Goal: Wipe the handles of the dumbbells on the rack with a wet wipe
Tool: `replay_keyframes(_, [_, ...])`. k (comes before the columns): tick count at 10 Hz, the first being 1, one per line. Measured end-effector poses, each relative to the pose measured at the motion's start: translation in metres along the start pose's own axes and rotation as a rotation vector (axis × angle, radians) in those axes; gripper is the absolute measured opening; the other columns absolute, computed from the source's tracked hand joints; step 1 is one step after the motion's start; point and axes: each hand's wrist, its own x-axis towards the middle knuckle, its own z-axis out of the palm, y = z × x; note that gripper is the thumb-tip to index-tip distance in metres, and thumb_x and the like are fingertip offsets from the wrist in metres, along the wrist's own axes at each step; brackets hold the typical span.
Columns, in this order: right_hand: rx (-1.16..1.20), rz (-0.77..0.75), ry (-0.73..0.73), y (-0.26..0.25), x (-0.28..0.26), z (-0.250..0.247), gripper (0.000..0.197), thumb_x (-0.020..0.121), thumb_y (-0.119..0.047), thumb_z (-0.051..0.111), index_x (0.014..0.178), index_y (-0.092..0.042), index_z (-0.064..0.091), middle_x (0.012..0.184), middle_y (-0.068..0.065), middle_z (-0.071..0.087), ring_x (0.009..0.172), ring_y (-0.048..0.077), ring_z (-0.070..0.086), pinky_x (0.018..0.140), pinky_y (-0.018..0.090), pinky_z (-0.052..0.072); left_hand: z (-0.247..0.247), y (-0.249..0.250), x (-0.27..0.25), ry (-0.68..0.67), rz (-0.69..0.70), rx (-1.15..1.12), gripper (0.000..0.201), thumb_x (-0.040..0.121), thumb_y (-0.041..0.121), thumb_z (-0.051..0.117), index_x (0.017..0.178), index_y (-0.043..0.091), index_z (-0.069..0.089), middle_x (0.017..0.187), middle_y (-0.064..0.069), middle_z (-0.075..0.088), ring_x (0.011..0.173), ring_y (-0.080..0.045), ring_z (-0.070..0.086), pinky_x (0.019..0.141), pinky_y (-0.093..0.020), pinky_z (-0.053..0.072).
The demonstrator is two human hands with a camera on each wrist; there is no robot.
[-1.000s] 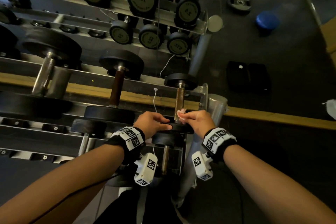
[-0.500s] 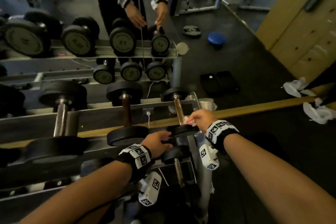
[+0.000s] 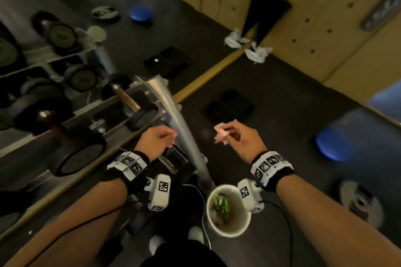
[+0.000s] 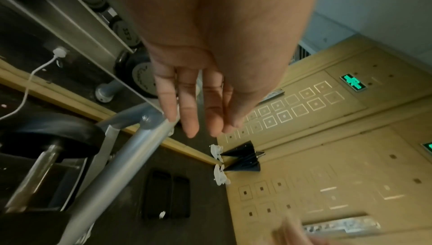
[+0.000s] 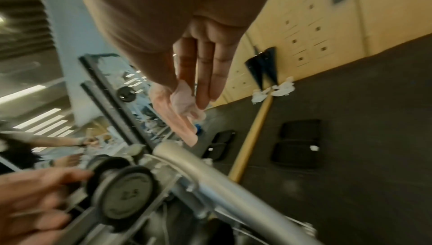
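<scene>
The right hand [image 3: 237, 140] pinches the crumpled wet wipe [image 3: 221, 133] between thumb and fingertips, clear of the rack [image 3: 184, 128] at its right end. The left hand [image 3: 155, 142] hangs relaxed and empty beside the end post. A white cup [image 3: 227, 210] of rubbish sits on the floor below. If the wipe looks spent, drop it there; otherwise refold to a clean face, wrap the next dumbbell handle [image 3: 128, 98] and twist along it.

Slanted rack post [image 3: 184, 132] between both hands.
</scene>
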Motion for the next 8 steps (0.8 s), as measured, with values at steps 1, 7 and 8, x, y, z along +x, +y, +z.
replay_keyframes(1, [-0.198, 0.209, 0.013, 0.060, -0.055, -0.017, 0.013, 0.089, -0.023, 0.065, 0.097, -0.032, 0.062, 0.091, -0.008, 0.074, 0.093, 0.015, 0.069, 0.087, 0.036, 0.055, 0.034, -0.009, -0.011, -0.060, -0.069, 0.032, 0.010, 0.095, 0.006, 0.062, 0.097, 0.000, 0.069, 0.085, -0.017, 0.068, 0.079, -0.026, 0.064, 0.077, -0.031, 0.055])
replay_keyframes(7, [-0.497, 0.428, -0.232, 0.144, -0.122, -0.037, 0.013, 0.085, -0.034, 0.058, 0.097, -0.037, 0.060, 0.108, -0.004, 0.067, 0.096, 0.020, 0.064, 0.086, 0.035, 0.055, 0.108, -0.042, -0.079, -0.091, -0.222, 0.184, 0.007, 0.094, 0.019, 0.065, 0.092, 0.018, 0.072, 0.090, -0.007, 0.074, 0.093, -0.027, 0.071, 0.092, -0.044, 0.056])
replay_keyframes(8, [-0.548, 0.357, -0.241, 0.117, -0.102, -0.055, 0.011, 0.089, -0.037, 0.059, 0.100, -0.038, 0.061, 0.109, -0.005, 0.067, 0.099, 0.019, 0.063, 0.088, 0.036, 0.053, 0.091, -0.047, -0.092, -0.023, -0.234, 0.199, 0.009, 0.094, 0.023, 0.064, 0.089, 0.022, 0.071, 0.089, -0.002, 0.075, 0.093, -0.023, 0.071, 0.092, -0.039, 0.056])
